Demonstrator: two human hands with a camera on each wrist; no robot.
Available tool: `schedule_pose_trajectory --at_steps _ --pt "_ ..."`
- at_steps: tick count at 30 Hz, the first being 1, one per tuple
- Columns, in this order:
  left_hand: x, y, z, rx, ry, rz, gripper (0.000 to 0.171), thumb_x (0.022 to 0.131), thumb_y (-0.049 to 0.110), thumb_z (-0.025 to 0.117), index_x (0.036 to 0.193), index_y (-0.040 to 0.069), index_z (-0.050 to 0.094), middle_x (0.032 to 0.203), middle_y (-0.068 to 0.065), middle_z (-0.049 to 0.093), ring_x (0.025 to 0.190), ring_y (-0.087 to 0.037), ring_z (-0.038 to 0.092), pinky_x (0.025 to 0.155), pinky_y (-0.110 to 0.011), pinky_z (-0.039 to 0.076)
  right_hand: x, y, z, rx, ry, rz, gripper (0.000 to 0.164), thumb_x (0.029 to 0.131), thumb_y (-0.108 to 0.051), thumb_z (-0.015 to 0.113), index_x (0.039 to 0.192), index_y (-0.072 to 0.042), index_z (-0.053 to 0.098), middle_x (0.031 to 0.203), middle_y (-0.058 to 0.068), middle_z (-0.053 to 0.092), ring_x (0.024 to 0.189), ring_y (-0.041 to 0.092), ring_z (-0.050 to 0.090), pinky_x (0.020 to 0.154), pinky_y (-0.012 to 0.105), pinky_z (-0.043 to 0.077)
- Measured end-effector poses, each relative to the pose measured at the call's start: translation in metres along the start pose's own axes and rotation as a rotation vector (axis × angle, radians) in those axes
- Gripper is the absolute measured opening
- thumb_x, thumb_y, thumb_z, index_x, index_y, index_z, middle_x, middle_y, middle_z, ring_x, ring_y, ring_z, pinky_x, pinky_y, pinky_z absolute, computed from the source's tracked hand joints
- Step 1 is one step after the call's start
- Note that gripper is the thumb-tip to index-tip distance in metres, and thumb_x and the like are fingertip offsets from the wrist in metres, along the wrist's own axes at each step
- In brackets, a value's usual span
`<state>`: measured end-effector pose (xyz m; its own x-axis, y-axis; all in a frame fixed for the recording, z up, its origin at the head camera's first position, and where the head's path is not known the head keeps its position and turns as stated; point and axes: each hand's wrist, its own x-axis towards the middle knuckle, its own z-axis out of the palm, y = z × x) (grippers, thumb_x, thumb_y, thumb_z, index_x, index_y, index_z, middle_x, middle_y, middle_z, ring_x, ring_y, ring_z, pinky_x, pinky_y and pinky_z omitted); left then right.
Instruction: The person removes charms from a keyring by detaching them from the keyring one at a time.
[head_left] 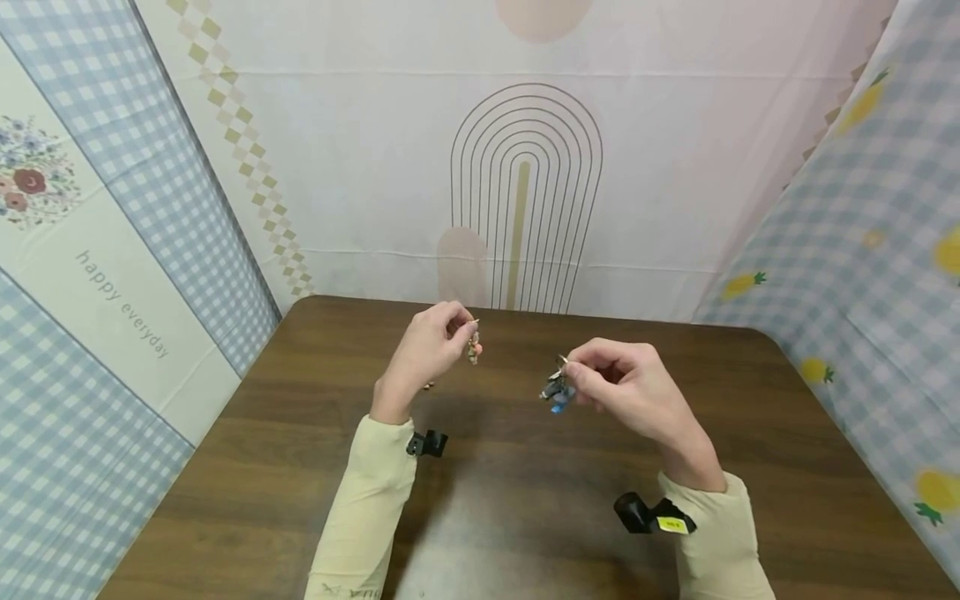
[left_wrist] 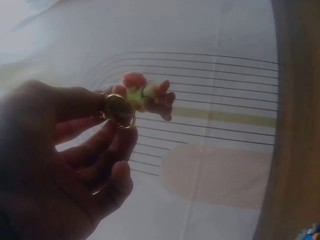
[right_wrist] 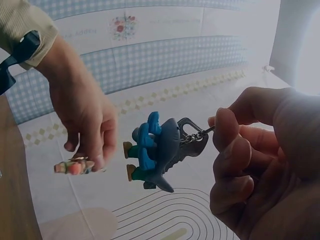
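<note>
My left hand pinches the gold ring of a small figurine keychain between thumb and fingertips. The figurine is pink, pale green and brownish, and it hangs above the table in the head view. To the right, my right hand pinches the ring of a second keychain by its end. That one carries a grey shark-shaped figure with blue and green parts and yellow feet, plus a dark grey flat charm beside the chain. The two keychains hang apart, both off the tabletop.
A brown wooden table lies below both hands. A tiny object shows beside the left wrist, too small to identify. Patterned cloths hang at the back and both sides. Each wrist wears a black camera mount.
</note>
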<state>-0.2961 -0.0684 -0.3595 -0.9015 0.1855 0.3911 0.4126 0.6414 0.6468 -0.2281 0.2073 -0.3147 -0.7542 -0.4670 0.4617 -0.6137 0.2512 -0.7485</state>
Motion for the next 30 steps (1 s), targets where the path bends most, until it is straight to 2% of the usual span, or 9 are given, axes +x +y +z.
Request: schedule_pose_trajectory --at_steps 4,7,16,24,30 --pt "0.004 -0.014 0.007 0.032 -0.047 -0.06 0.012 0.098 0.019 0.059 0.094 0.011 0.066 0.089 -0.002 0.067 0.078 -0.013 0.064 0.069 -0.03 0.05 0.0 0.0 0.0 -0.007 -0.009 0.014 0.008 0.091 -0.003 0.066 0.089 -0.01 0.069 0.064 -0.002 0.058 0.052 0.012 0.05 0.044 0.026 0.043" --pt "0.006 -0.026 0.014 0.062 -0.09 -0.091 0.013 0.098 0.02 0.059 0.096 0.011 0.067 0.092 -0.003 0.068 0.08 -0.014 0.063 0.07 -0.03 0.049 0.0 0.001 0.0 -0.011 -0.012 0.019 0.008 0.091 -0.003 0.066 0.089 -0.011 0.069 0.064 0.0 0.059 0.052 0.011 0.05 0.045 0.025 0.044" --pt "0.009 -0.053 0.029 0.063 -0.195 -0.158 0.015 0.099 0.022 0.058 0.101 0.011 0.068 0.092 -0.003 0.07 0.078 -0.016 0.058 0.069 -0.029 0.047 0.0 0.002 0.001 -0.017 -0.024 0.021 0.008 0.092 -0.003 0.065 0.089 -0.011 0.069 0.064 0.0 0.058 0.053 0.01 0.051 0.045 0.025 0.044" --pt "0.008 -0.075 0.038 -0.05 -0.294 -0.171 0.014 0.098 0.024 0.06 0.097 0.014 0.069 0.091 -0.001 0.066 0.08 -0.015 0.054 0.071 -0.028 0.045 0.003 0.004 0.002 -0.002 -0.04 0.031 0.008 0.092 -0.003 0.065 0.089 -0.01 0.068 0.064 0.0 0.059 0.053 0.01 0.051 0.045 0.025 0.044" --pt "0.007 -0.089 0.045 -0.112 -0.355 -0.177 0.01 0.097 0.02 0.062 0.095 0.014 0.07 0.093 0.0 0.068 0.08 -0.013 0.054 0.071 -0.027 0.045 0.004 0.005 0.002 -0.005 -0.033 0.037 0.008 0.092 -0.004 0.065 0.089 -0.01 0.068 0.065 0.005 0.061 0.051 0.015 0.052 0.045 0.026 0.045"
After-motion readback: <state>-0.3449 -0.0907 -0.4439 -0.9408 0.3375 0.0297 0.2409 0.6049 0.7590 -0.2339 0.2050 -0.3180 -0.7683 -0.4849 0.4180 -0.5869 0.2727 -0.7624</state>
